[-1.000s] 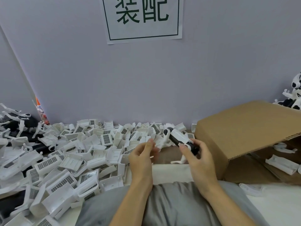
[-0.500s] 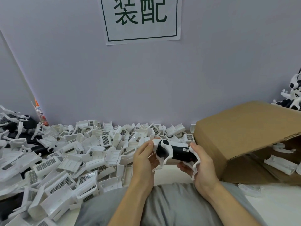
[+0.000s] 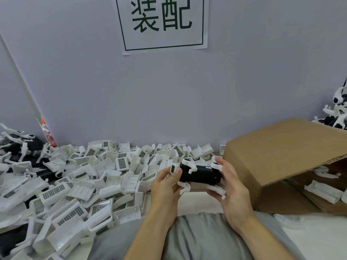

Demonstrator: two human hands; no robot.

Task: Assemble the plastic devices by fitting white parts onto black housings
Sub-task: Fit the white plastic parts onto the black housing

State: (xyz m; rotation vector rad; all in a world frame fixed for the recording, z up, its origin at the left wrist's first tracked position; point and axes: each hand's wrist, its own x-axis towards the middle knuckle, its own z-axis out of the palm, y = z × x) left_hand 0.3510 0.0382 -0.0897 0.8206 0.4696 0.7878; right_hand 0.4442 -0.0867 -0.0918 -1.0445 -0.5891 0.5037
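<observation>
Where both hands (image 3: 165,184) grip a black housing (image 3: 200,174), wall sign (image 3: 163,23) "装配"

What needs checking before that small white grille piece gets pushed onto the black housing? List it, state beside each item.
1. Black housing held at both ends: ok. The right hand grips one end, the left hand the other.
2. Small white grille piece in hand: ok, pinched by the left hand at the housing's left end.
3. Piece lined up with its seat: cannot tell, the joint is hidden by fingers.
4. White clips already on the housing: ok, they sit over its top and show below it.
5. Spare white parts within reach: ok, the pile of white parts lies to the left.
6. Cardboard box beside the right hand: ok.
</observation>
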